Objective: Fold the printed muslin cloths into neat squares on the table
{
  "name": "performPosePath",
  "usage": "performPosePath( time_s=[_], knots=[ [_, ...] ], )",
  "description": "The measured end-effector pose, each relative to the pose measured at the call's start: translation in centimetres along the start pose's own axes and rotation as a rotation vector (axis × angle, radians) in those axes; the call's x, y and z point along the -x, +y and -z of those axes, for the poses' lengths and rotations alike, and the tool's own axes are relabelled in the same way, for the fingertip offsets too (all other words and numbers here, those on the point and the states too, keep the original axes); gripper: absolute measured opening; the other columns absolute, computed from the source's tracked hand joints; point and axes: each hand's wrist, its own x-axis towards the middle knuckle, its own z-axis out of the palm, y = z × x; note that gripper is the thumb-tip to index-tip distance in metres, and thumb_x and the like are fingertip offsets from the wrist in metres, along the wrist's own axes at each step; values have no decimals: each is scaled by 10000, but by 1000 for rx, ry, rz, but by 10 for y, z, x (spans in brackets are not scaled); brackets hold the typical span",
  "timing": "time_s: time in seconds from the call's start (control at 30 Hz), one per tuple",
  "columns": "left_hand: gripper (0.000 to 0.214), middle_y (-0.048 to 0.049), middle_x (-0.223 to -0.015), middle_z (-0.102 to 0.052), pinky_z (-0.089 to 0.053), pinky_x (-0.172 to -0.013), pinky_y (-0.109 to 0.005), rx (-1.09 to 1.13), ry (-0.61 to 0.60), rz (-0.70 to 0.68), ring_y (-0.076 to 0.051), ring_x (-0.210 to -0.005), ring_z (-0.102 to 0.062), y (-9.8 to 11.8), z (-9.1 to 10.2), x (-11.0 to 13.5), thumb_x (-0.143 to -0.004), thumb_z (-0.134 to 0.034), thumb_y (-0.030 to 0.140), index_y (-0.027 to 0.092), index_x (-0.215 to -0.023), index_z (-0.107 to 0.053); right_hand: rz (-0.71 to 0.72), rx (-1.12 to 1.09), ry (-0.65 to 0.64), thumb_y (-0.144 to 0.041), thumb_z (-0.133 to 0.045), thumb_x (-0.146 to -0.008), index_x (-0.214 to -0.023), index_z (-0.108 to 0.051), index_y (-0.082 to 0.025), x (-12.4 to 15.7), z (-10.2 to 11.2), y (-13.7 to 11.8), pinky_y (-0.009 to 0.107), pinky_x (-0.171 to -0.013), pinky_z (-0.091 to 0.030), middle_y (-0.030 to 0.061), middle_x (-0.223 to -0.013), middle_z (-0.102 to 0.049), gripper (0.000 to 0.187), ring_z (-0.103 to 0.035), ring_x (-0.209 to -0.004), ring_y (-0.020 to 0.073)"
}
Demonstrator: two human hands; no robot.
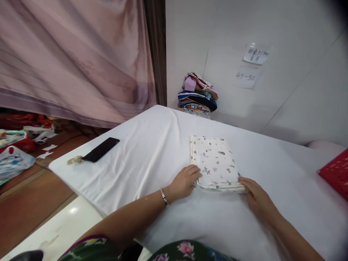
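A white cloth with small printed motifs lies folded in a layered rectangle on the white-covered table. My left hand, with a bracelet at the wrist, grips the cloth's near left corner, fingers on top of the edge. At the near right corner, my right hand pinches the folded layers, its thumb side over the top. Both thumbs are partly hidden by the hands and the cloth.
A black phone and a small beige item lie at the table's left. Folded clothes are stacked beyond the far edge, by the wall. A red patterned item sits at the right edge. A pink curtain hangs at left.
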Motion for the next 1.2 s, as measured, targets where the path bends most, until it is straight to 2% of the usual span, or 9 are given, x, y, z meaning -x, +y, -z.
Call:
performPosePath(
  time_s=[0.17, 0.27, 0.43, 0.57, 0.67, 0.77, 0.87, 1.07, 1.2],
  knots=[
    [556, -81, -1221, -529, -327, -1005, -384, 43, -50, -21, -227, -1216, -395, 21, 2, 5, -663, -489, 63, 194, -1203, -485, -115, -147, -105, -257, -460, -780, -1057, -653, -274, -25, 22, -29, 438, -975, -431, 35, -1229, -579, 338, -510, -1156, 254],
    [431, -78, -1183, -553, -311, -999, -402, 48, -51, 39, -246, -1186, -420, 30, 3, 4, -738, -580, 229, 205, -1163, -515, -99, -242, -100, -338, -501, -805, -1028, -665, -261, -52, 19, -59, 423, -959, -443, 50, -1202, -594, 287, -520, -1142, 259],
    [341, -61, -1153, -570, -159, -1080, -457, -26, -19, 72, -223, -1187, -418, 32, -1, 5, -819, -569, 374, 205, -1112, -529, 29, -303, -151, -354, -516, -806, -1081, -647, -239, -119, -24, -100, 414, -1022, -382, 46, -1231, -579, 325, -493, -1180, 229],
    [324, -59, -1133, -576, -102, -1111, -445, -42, -4, 48, -206, -1183, -422, 30, -6, 7, -825, -558, 353, 198, -1107, -523, 90, -3, -192, -303, -419, -850, -1298, -488, -209, -186, -67, -123, 400, -1099, -247, 56, -1413, -401, 463, -312, -1325, 196],
    [322, -69, -1103, -583, -108, -1120, -426, -44, -11, 46, -210, -1155, -441, 29, -10, 7, -799, -580, 344, 179, -1071, -530, 33, 251, -261, -349, -347, -899, -1388, -347, -151, -222, -93, -131, 435, -1106, -168, 97, -1481, -267, 528, -168, -1377, 220],
    [356, -76, -1118, -570, -121, -1124, -412, -53, -17, 71, -224, -1172, -423, 28, -11, 7, -773, -601, 362, 166, -1059, -523, -31, 320, -291, -406, -279, -922, -1408, -292, -119, -237, -109, -127, 457, -1105, -108, 118, -1499, -206, 566, -128, -1384, 242],
    [356, -72, -1129, -562, -135, -1123, -412, -40, -41, 77, -227, -1183, -411, 28, -9, 6, -781, -590, 377, 169, -1060, -515, -42, 319, -317, -442, -262, -922, -1404, -291, -129, -240, -113, -120, 434, -1105, -106, 112, -1502, -202, 576, -125, -1384, 235],
    [384, -69, -1148, -547, -179, -1096, -477, 10, -106, 129, -234, -1187, -403, 30, -5, 5, -778, -591, 395, 193, -1090, -495, -74, 350, -266, -421, -330, -896, -1203, -468, -159, -250, -109, -134, 366, -995, -299, 116, -1325, -453, 427, -343, -1266, 233],
    [407, -79, -1164, -533, -223, -1065, -498, 44, -112, 141, -247, -1190, -394, 30, -4, 5, -774, -597, 390, 197, -1111, -477, -96, 408, -204, -398, -435, -838, -1108, -505, -167, -259, -109, -149, 385, -931, -327, 125, -1223, -498, 361, -387, -1185, 267]
  ],
)
